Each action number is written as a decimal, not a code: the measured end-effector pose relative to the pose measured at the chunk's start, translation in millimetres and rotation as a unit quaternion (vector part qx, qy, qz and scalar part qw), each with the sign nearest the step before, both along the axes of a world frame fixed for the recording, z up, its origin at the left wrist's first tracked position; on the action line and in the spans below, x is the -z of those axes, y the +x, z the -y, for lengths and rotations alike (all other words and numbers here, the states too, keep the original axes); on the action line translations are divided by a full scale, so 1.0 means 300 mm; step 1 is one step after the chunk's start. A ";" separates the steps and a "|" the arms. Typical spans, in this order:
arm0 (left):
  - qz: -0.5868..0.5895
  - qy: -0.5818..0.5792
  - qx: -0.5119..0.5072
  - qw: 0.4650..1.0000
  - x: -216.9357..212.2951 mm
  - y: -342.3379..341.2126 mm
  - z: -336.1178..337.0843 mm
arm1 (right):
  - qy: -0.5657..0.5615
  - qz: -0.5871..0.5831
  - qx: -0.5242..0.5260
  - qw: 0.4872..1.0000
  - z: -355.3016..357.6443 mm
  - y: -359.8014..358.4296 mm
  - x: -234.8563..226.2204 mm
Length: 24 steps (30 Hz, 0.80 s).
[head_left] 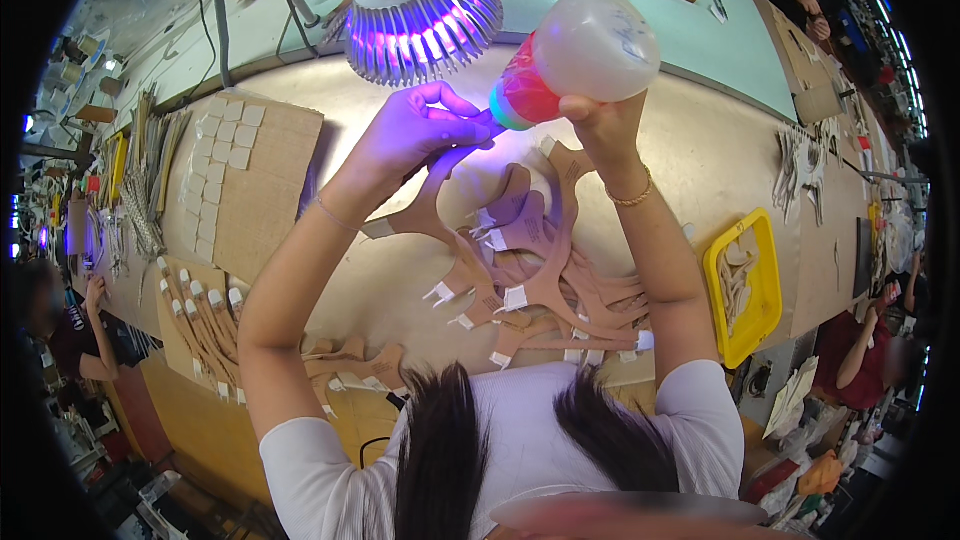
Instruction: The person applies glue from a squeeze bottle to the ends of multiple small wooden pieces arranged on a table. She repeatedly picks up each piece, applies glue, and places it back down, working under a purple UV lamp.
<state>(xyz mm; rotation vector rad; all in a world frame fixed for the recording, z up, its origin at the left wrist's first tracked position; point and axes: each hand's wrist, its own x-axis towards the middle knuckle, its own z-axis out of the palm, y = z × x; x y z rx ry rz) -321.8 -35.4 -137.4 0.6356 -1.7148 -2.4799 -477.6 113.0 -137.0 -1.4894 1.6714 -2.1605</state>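
Worktable under violet-glowing lamp; left grip pinching tan strap, right grip clasping bottle; co-workers both sides

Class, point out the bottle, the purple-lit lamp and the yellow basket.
Bottle [597, 45], head view: pale rounded body.
Lamp [425, 30], head view: finned housing.
Yellow basket [742, 345], head view: near end wall.

To my left I see a cardboard sheet bearing rows of pale squares; to my right sits a yellow plastic basket, and beyond it a person in dark red.
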 end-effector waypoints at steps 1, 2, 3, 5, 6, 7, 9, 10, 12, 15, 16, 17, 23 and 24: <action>-0.001 0.001 -0.002 1.000 0.000 -0.001 0.000 | 0.003 -0.012 0.004 1.000 -0.002 -0.003 0.000; -0.002 0.002 -0.005 1.000 0.001 -0.002 0.001 | 0.007 -0.025 0.008 1.000 -0.002 -0.006 -0.002; -0.001 0.002 -0.004 1.000 0.002 -0.001 0.002 | -0.009 -0.011 0.014 1.000 -0.003 -0.012 -0.005; 0.002 0.004 -0.002 1.000 0.002 0.002 0.004 | -0.042 0.013 0.025 0.999 -0.004 -0.026 -0.014; 0.004 -0.004 0.000 1.000 0.002 0.002 0.006 | -0.043 0.015 0.038 0.998 -0.004 -0.033 -0.019; 0.005 -0.010 0.003 1.000 0.002 0.001 0.007 | -0.043 0.011 0.048 0.998 -0.002 -0.036 -0.022; 0.006 -0.012 0.009 1.000 0.002 0.001 0.007 | -0.067 0.014 0.060 0.996 0.000 -0.036 -0.024; 0.007 -0.010 0.012 1.000 0.002 0.000 0.006 | -0.060 -0.001 0.040 0.997 0.002 -0.034 -0.025; 0.009 -0.014 0.018 1.000 -0.001 -0.002 0.004 | -0.062 -0.021 0.027 0.997 0.005 -0.021 -0.021; 0.006 -0.025 0.021 0.999 -0.007 0.002 -0.002 | -0.018 -0.001 -0.006 1.000 -0.001 -0.017 -0.024; 0.001 -0.024 0.018 1.000 -0.009 0.004 -0.004 | -0.018 -0.006 0.001 1.000 -0.003 -0.017 -0.025; -0.004 -0.022 0.016 1.000 -0.010 0.006 -0.005 | -0.012 -0.018 -0.003 1.000 -0.003 -0.018 -0.026; -0.001 -0.016 0.024 1.000 -0.017 0.009 -0.003 | 0.002 -0.053 0.025 0.998 -0.007 -0.026 -0.032; -0.001 -0.022 0.025 0.999 -0.019 0.009 -0.004 | -0.006 -0.057 0.038 0.998 -0.009 -0.028 -0.033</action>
